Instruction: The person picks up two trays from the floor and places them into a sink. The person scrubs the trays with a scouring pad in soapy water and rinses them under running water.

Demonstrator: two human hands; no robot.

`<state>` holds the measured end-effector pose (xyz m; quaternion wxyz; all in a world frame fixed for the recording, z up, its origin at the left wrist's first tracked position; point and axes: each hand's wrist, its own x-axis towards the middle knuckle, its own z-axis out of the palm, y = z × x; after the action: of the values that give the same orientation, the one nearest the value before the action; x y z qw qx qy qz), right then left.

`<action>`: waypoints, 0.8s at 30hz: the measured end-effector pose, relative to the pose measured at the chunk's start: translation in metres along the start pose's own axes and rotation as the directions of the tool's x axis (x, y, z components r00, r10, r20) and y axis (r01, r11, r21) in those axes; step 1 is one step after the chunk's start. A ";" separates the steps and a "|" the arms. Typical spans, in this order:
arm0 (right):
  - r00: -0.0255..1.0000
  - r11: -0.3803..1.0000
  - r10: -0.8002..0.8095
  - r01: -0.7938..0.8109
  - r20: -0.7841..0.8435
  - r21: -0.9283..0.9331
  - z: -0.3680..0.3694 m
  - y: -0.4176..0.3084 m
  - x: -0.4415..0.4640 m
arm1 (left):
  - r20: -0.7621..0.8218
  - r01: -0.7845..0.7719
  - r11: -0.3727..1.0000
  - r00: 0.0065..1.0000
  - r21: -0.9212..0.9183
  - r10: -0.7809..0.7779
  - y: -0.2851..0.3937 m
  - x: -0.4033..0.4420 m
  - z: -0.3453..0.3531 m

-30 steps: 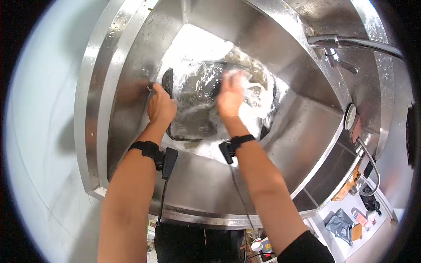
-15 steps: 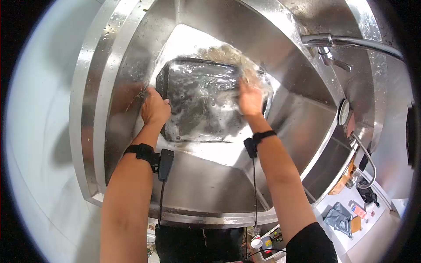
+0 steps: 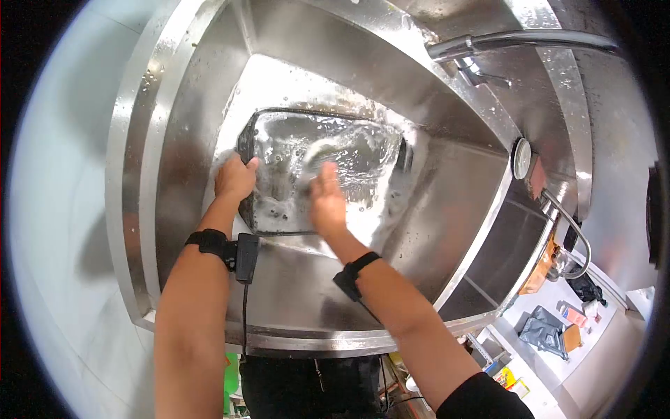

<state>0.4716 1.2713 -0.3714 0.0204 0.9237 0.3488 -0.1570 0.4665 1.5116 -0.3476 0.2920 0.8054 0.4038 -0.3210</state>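
Reaching down into a deep steel sink, around both hands. At its bottom, holding a dark, wet tray, just right of the left hand and beneath the right hand. Gripping the tray's side with the left; with the right, blurred, impossible to tell whether empty. Best done with a firm left hold and even, low strokes, limiting splashes.

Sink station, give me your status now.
Left grip holding dark tray by left edge. Right grip open over tray, blurred, contact unclear. Water in tray. Faucet clear of both.
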 end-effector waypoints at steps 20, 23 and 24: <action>0.862 0.330 0.505 -0.135 -0.054 0.934 -0.317 0.011 -0.083 | 0.195 -0.213 0.532 0.770 -0.819 0.608 0.053 -0.164 -0.100; 0.747 0.130 0.665 -0.123 0.006 0.984 -0.341 0.062 -0.122 | 0.233 -0.163 0.778 0.899 -0.607 0.371 0.019 -0.101 -0.033; 0.753 0.141 0.657 -0.087 -0.028 0.986 -0.347 0.068 -0.126 | 0.232 -0.127 0.787 0.916 -0.604 0.326 0.014 -0.088 -0.020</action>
<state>0.5224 1.1909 -0.0088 -0.5832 0.8025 -0.0788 -0.0983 0.4425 1.4780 -0.2661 0.6212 0.6576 0.3272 -0.2732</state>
